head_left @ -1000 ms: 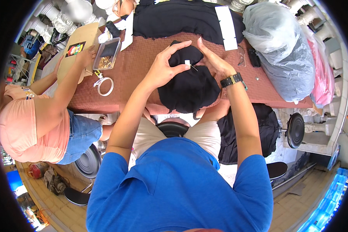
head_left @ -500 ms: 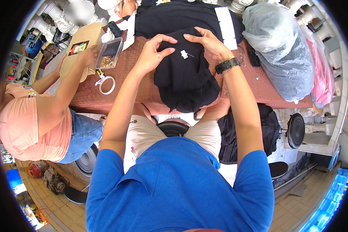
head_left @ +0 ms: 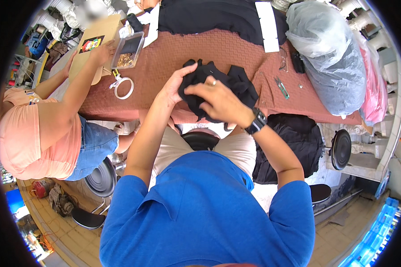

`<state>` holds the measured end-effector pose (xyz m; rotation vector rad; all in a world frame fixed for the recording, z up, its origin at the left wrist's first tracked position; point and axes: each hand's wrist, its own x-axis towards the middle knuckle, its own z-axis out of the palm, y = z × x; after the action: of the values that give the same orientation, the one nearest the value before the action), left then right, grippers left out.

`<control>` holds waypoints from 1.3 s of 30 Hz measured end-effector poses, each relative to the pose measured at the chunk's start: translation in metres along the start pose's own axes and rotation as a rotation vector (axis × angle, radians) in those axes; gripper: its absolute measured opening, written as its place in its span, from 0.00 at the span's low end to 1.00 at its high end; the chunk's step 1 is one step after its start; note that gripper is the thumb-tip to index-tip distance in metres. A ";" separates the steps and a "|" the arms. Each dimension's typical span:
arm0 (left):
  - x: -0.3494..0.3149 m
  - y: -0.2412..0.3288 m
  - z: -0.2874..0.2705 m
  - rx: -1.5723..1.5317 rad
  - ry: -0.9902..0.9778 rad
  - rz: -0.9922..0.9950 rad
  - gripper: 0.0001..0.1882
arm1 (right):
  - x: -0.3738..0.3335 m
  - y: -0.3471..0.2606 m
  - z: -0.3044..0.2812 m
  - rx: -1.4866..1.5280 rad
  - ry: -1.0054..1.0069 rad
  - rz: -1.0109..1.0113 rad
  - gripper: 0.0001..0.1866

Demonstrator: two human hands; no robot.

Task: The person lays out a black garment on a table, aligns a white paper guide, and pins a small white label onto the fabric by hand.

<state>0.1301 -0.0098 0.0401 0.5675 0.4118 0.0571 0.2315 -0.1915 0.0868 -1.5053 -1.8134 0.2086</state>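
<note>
Place: over the near edge of a long table [head_left: 173, 58] spread with a reddish-brown textured cloth, where the person in the blue shirt sits.
Garment: a small black garment [head_left: 229, 84], bunched and crumpled, partly resting on the cloth and partly lifted in both hands.
Left hand: the left hand [head_left: 176, 86] grips the garment's left side, fingers curled around a fold.
Right hand: the right hand [head_left: 218, 100], a ring on one finger and a dark watch at the wrist, closes over the middle of the bundle, pressing and gathering it.
Progress: judging by the shape, the cloth is being gathered or turned; it is neither flat nor neatly folded, so most of the handling seems left.
Nearby: green-handled snips [head_left: 281, 87] lie to the right, well apart; a white tape ring [head_left: 123, 87] to the left.
Neighbour: a person in a peach top reaches toward a clear tray [head_left: 127, 49] of small bits.
Back: black fabric stack [head_left: 214, 18] and plastic-bagged bundles [head_left: 329, 53].
</note>
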 end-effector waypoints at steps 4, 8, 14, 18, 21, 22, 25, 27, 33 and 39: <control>-0.008 -0.025 -0.008 -0.044 0.090 0.037 0.23 | -0.035 -0.004 0.016 0.117 0.114 -0.006 0.15; -0.022 -0.029 0.014 -0.065 0.085 0.100 0.22 | -0.040 0.007 0.007 0.153 0.446 0.273 0.08; -0.025 -0.042 0.028 0.123 0.187 0.230 0.21 | -0.030 0.017 -0.001 0.100 0.547 0.311 0.09; -0.025 -0.048 0.036 0.174 0.248 0.279 0.20 | -0.017 0.016 0.004 0.058 0.459 0.263 0.11; -0.026 -0.049 0.043 0.163 0.262 0.289 0.20 | -0.012 0.019 0.005 -0.029 0.437 0.224 0.12; -0.026 -0.049 0.042 0.168 0.253 0.299 0.20 | -0.011 0.019 0.005 -0.032 0.448 0.214 0.10; -0.022 -0.052 0.037 0.175 0.230 0.330 0.20 | -0.009 0.026 0.005 -0.055 0.452 0.160 0.08; -0.020 -0.056 0.036 0.171 0.220 0.351 0.19 | -0.009 0.021 -0.001 -0.016 0.493 0.144 0.06; -0.021 -0.059 0.035 -0.001 0.103 0.218 0.22 | -0.006 -0.011 -0.046 0.378 0.692 0.132 0.02; -0.014 -0.068 0.045 -0.090 0.078 0.168 0.24 | -0.010 -0.076 -0.117 0.272 0.684 -0.031 0.03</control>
<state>0.1312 -0.0929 0.0435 0.5111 0.4343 0.2578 0.2467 -0.2615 0.2065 -1.1626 -1.2029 -0.0723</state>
